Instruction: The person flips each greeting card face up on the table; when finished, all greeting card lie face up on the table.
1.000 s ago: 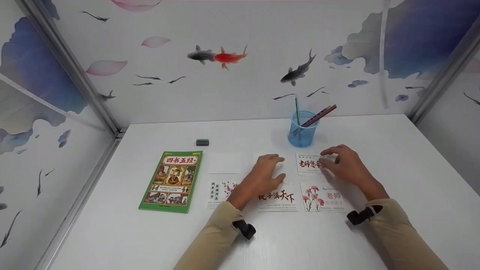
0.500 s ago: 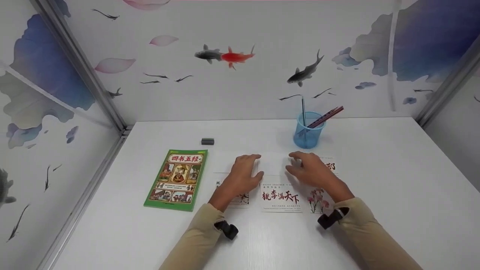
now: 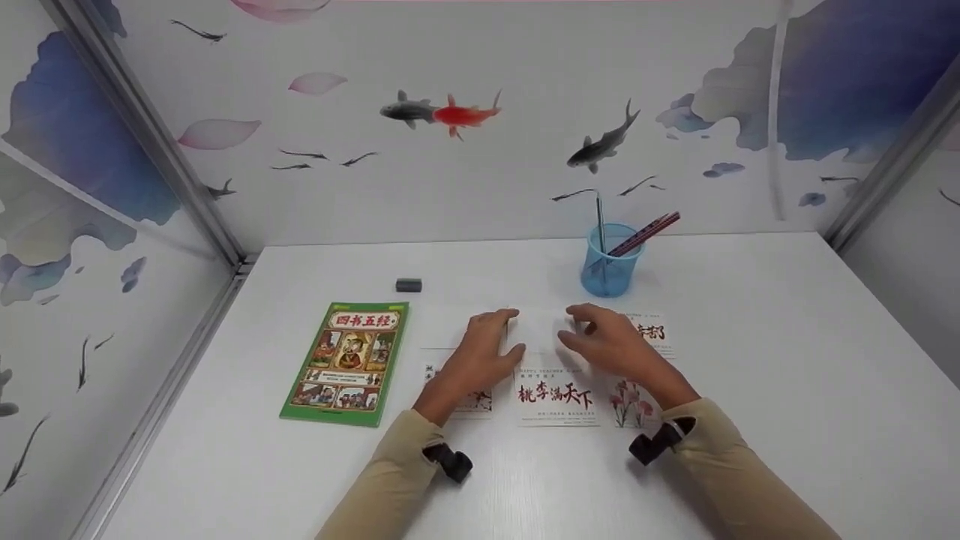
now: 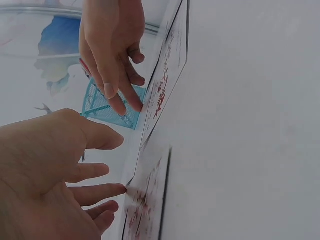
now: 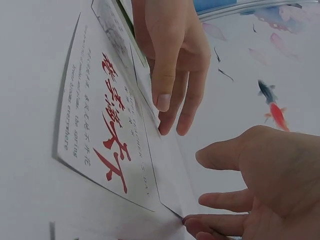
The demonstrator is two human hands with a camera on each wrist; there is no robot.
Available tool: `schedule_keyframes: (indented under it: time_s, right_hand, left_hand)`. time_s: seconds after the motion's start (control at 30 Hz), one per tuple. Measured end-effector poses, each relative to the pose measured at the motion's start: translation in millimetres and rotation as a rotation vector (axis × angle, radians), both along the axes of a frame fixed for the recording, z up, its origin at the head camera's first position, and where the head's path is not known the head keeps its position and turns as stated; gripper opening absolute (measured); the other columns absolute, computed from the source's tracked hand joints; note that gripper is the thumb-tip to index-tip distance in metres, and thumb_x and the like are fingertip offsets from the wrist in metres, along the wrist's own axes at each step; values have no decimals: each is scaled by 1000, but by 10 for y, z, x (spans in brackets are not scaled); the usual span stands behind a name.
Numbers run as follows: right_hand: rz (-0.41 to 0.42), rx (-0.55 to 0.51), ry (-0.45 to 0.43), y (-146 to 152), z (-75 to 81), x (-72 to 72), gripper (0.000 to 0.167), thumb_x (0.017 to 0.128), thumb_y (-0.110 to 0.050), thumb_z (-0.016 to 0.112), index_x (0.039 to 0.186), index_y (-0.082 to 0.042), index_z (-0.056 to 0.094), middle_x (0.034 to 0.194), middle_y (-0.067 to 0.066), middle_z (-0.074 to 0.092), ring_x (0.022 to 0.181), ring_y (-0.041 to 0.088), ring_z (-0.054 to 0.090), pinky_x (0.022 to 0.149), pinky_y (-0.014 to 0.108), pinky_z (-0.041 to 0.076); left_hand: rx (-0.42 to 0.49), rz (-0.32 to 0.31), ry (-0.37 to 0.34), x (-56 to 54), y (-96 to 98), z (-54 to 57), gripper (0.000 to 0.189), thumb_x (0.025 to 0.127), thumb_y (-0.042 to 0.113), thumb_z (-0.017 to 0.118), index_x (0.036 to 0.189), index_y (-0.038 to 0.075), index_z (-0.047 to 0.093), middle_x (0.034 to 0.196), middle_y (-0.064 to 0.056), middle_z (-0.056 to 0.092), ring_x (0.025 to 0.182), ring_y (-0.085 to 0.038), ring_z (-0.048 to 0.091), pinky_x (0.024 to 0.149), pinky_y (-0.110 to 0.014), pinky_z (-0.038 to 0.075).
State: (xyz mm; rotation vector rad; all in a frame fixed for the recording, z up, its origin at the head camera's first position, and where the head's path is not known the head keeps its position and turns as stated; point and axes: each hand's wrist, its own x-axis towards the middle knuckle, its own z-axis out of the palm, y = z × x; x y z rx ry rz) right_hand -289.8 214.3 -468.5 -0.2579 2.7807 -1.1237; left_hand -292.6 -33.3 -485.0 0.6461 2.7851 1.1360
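My left hand (image 3: 484, 356) and right hand (image 3: 611, 341) stand on either side of a blank white card (image 3: 541, 330) in the middle of the back row. In the right wrist view, fingertips of the right hand (image 5: 270, 185) are right at a corner of that card; fingertips of the left hand (image 5: 175, 50) are at its opposite edge. Fingers of both hands are loosely extended, thumbs apart. Just in front lies a card with red Chinese characters (image 3: 556, 409). A plum-blossom card (image 3: 476, 405) and a carnation card (image 3: 631, 405) are partly hidden under the forearms.
Another blank card (image 3: 442, 328) lies at back left, and a red-lettered card (image 3: 654, 345) at back right. A green-bordered book (image 3: 349, 364) lies to the left. Behind are a small dark block (image 3: 409, 285) and a blue mesh cup (image 3: 607, 274) holding pencils, near the wall.
The right hand has moved left from the back-right card to the middle blank card. My left hand has shifted left to that card's left edge. Over the last half second, both hands barely move.
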Motion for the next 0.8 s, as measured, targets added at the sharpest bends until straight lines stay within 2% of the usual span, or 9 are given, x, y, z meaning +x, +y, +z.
schedule_keyframes:
  time_s: [0.13,0.27,0.37,0.47,0.53,0.63,0.7,0.8]
  right_hand:
    - [-43,-124,7,9,26,7,58,107,-31,69,158,-8,54,162,19,54,142,42,61,114,59,55]
    - [-84,-261,76,4,41,13,60,105,-20,72,159,-10,50,168,18,46,143,45,60,113,56,56]
    - [-106,-350,121,-28,44,12,68,103,-18,75,163,-13,44,170,16,43,141,44,63,111,50,58]
    - [-90,-444,167,-71,43,18,71,103,-22,76,165,-16,41,167,14,49,134,39,69,105,41,62]
    - [-44,-473,205,-103,39,30,68,103,-26,77,162,-18,45,161,11,56,131,34,71,103,37,63]
    - [60,-453,241,-150,31,54,62,102,-33,78,157,-19,53,152,6,66,134,27,69,107,39,61]
    - [127,-417,249,-180,27,66,59,101,-36,79,153,-19,57,147,4,69,136,25,68,112,45,58]
    - [183,-381,258,-205,25,76,54,103,-33,77,150,-15,60,144,3,71,136,26,67,115,53,55]
  left_hand:
    - [67,-13,1,-18,-14,-5,55,108,19,66,158,3,50,156,-21,59,152,-36,50,128,-51,41]
    - [134,-44,-22,-5,4,4,52,108,20,65,157,4,53,158,-18,59,151,-33,53,127,-49,43]
    - [170,-71,-49,21,41,21,50,111,27,62,156,6,54,159,-14,59,152,-31,53,128,-49,42]
    - [243,-85,-112,51,85,49,53,115,38,52,160,9,52,163,-11,56,152,-30,53,127,-49,44]
    - [361,-94,-188,61,110,69,59,117,45,43,163,9,47,163,-12,55,150,-30,55,126,-48,45]
    - [599,-103,-328,61,135,103,64,118,49,34,165,6,41,161,-16,56,146,-31,59,124,-44,48]
    - [730,-93,-404,56,139,118,60,119,43,38,165,4,39,155,-19,59,141,-30,63,121,-40,51]
    - [804,-61,-445,52,132,120,50,117,24,48,162,4,41,149,-20,63,133,-28,68,116,-36,55]
